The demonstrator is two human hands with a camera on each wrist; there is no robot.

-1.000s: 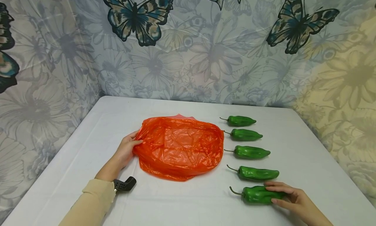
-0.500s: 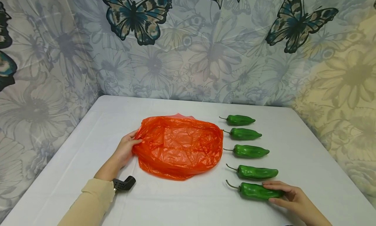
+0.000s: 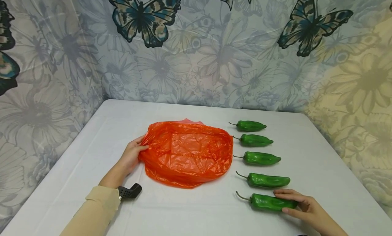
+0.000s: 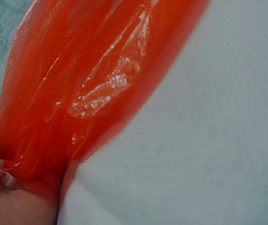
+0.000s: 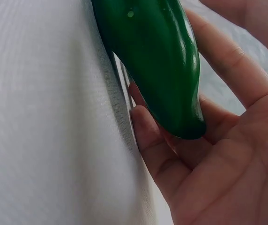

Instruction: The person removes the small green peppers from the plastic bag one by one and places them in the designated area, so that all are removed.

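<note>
An orange-red plastic bag [image 3: 196, 157] lies spread on the white table, its left edge bunched. My left hand [image 3: 132, 156] pinches that edge; in the left wrist view the film gathers between thumb and fingers. At the front right, my right hand [image 3: 301, 207] holds the tip end of the nearest green pepper [image 3: 266, 202], thumb on the near side and fingers on the far side. The right wrist view shows the tapered tip of this pepper [image 5: 167, 75] framed by my fingers. Its curved stem points left.
Several more green peppers line up behind the held one, from the second pepper [image 3: 268, 180] to the farthest pepper [image 3: 251, 126], stems toward the bag. Behind the white table [image 3: 183, 212] hangs a butterfly-print cloth [image 3: 220, 59].
The nearest pepper has shifted slightly left and away under my right hand, then tipped slightly back toward me. My left hand and the bag stay as they were.
</note>
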